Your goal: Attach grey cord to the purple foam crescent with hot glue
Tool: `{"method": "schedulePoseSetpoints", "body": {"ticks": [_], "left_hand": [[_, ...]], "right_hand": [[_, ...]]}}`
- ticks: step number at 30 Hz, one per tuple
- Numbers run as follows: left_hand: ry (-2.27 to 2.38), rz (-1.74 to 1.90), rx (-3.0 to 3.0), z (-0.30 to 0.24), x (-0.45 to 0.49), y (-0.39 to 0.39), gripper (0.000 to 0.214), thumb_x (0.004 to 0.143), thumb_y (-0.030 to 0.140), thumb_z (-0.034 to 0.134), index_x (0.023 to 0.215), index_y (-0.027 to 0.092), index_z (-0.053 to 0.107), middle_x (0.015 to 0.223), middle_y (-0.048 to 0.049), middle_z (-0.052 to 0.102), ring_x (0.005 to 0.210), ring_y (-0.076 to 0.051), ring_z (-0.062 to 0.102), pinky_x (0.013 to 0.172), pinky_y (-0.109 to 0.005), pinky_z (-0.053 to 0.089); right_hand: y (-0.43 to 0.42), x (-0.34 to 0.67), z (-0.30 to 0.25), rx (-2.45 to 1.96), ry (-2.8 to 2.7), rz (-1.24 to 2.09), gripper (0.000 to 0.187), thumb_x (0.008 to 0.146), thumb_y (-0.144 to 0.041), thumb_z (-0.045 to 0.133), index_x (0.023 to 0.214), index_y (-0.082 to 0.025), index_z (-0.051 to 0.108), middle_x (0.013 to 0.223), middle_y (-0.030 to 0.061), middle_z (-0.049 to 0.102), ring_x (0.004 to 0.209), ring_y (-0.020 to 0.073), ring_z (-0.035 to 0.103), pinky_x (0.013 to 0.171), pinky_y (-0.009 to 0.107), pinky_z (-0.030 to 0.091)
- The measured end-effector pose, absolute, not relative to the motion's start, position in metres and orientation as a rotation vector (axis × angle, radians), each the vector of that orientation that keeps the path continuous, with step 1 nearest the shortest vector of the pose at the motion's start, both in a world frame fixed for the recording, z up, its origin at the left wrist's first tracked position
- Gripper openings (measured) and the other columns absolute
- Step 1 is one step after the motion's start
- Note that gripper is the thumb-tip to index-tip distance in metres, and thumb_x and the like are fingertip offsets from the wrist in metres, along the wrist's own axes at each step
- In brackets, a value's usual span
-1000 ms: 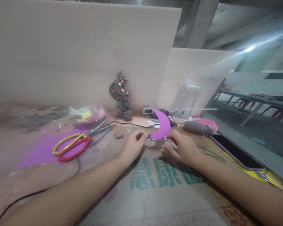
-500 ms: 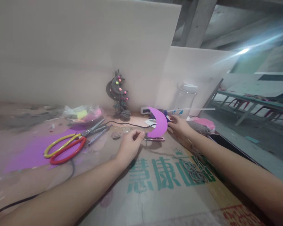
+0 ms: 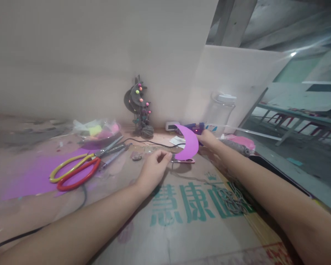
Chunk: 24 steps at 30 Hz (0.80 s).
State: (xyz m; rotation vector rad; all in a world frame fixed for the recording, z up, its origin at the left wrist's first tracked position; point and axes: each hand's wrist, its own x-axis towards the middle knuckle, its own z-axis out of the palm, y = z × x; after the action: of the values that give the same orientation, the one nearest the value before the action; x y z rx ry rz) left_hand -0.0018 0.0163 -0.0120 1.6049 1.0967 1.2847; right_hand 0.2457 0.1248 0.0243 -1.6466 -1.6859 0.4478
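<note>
Pinching on the left: the left hand is holding the purple crescent by its lower tip, thumb and fingers meeting narrowly.
Gripping on the right: the right hand is curling around the handle of the blue glue gun; its fingertips are partly hiding, so I cannot tell how tightly.
Crescent: it is standing up in front of the gun, between the two hands, its points facing left; a slim pink-edged item is showing just beneath it.
Scissors: they are lying partly over a purple sheet, left of the left hand.
Back row: a grey ornament dotted with coloured balls is standing near the pale board; a small white device is sitting to its right, and a clear bottle is standing behind the right hand.
Cardboard: green characters are showing on it, and a tangled cord is lying at their right end.
Phone: it is lying at the right, partly hidden by the forearm.
</note>
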Motion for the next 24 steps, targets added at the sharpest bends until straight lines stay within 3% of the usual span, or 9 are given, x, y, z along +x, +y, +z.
{"method": "schedulePoseSetpoints", "body": {"ticks": [3,6,13,19,24], "left_hand": [[1.102,1.298,1.581,-0.012,-0.002,0.017,0.026,0.084,0.04,0.055,0.076,0.016,0.06,0.075,-0.0007,0.063,0.073,-0.016,0.056,0.068,-0.025,0.04],[1.122,1.304,1.557,-0.012,-0.002,0.017,0.026,0.084,0.041,0.054,0.075,0.017,0.059,0.074,-0.0004,0.062,0.072,-0.016,0.055,0.068,-0.026,0.039],[1.127,1.329,1.532,-0.012,-0.001,0.017,0.026,0.083,0.041,0.054,0.073,0.016,0.057,0.071,0.0003,0.059,0.07,-0.015,0.054,0.067,-0.025,0.038],[1.149,1.318,1.555,-0.011,-0.002,0.017,0.025,0.083,0.04,0.055,0.072,0.017,0.057,0.071,0.0008,0.059,0.069,-0.015,0.053,0.066,-0.025,0.039],[1.16,1.306,1.549,-0.012,-0.002,0.018,0.025,0.082,0.041,0.055,0.072,0.018,0.056,0.069,0.0015,0.058,0.066,-0.014,0.051,0.065,-0.025,0.038]], "right_hand": [[0.101,0.25,0.034,-1.647,-1.645,0.445,0.027,0.077,-0.04,0.063,0.082,-0.013,0.068,0.055,0.0047,0.065,0.05,0.0165,0.06,0.051,0.025,0.046],[0.067,0.254,0.038,-1.622,-1.578,0.386,0.028,0.08,-0.04,0.059,0.091,-0.015,0.067,0.07,0.0069,0.07,0.063,0.0178,0.065,0.058,0.026,0.049],[-0.008,0.252,0.03,-1.535,-1.691,0.302,0.033,0.081,-0.05,0.056,0.078,-0.019,0.065,0.061,0.0021,0.063,0.059,0.0182,0.06,0.059,0.03,0.049],[-0.027,0.224,0.023,-1.326,-1.939,0.427,0.028,0.082,-0.047,0.057,0.088,-0.022,0.065,0.087,0.0047,0.072,0.08,0.0223,0.068,0.074,0.036,0.055],[-0.027,0.219,0.015,-1.362,-1.975,0.358,0.026,0.083,-0.046,0.055,0.08,-0.021,0.061,0.073,0.0021,0.068,0.067,0.0195,0.065,0.063,0.032,0.054]]}}
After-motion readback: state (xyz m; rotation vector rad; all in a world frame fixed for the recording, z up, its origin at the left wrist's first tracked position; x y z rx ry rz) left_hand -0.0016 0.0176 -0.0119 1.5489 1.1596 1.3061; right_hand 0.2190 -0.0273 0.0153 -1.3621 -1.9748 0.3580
